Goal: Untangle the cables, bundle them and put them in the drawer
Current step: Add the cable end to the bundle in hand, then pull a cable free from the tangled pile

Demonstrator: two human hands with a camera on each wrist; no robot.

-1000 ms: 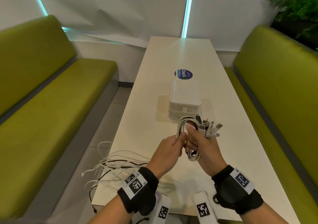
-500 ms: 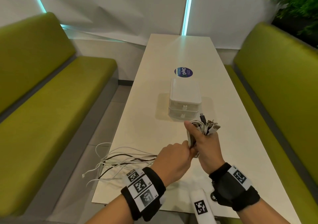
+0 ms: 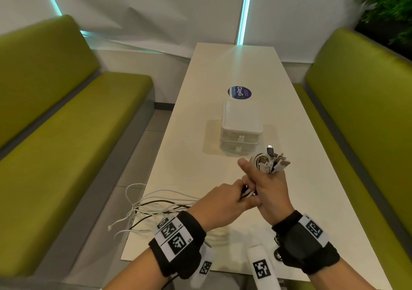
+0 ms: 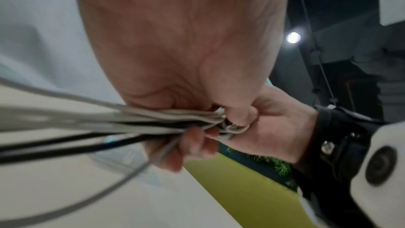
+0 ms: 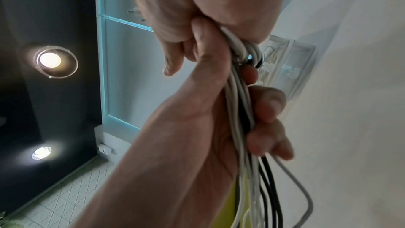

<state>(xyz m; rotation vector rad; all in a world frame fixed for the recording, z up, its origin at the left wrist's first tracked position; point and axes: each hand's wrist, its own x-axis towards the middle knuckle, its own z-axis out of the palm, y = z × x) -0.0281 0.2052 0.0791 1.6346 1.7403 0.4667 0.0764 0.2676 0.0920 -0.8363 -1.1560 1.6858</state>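
right hand (image 3: pixel 270 191) is gripping the coil (image 3: pixel 265 162) in a fist, thumb lifted, plugs sticking out at 12 o'clock. left hand (image 3: pixel 225 205) is closing round the cables (image 3: pixel 160 202) right against it — hands together above the table (image 3: pixel 323 200).

loose tails are trailing toward 9 o'clock and hanging off the table edge.

drawers (image 3: pixel 240 142) are sitting shut at 12 o'clock, near the coil.

risks, as i'm judging them:
- tails are dragging over the edge; a snag there would be yanking loops out of the fist.
- black and white strands are running together — winding them crossed would be locking in a knot.
- lifted thumb is leaving the top loops free to spring.
- a fat coil may be jamming in a shallow drawer.
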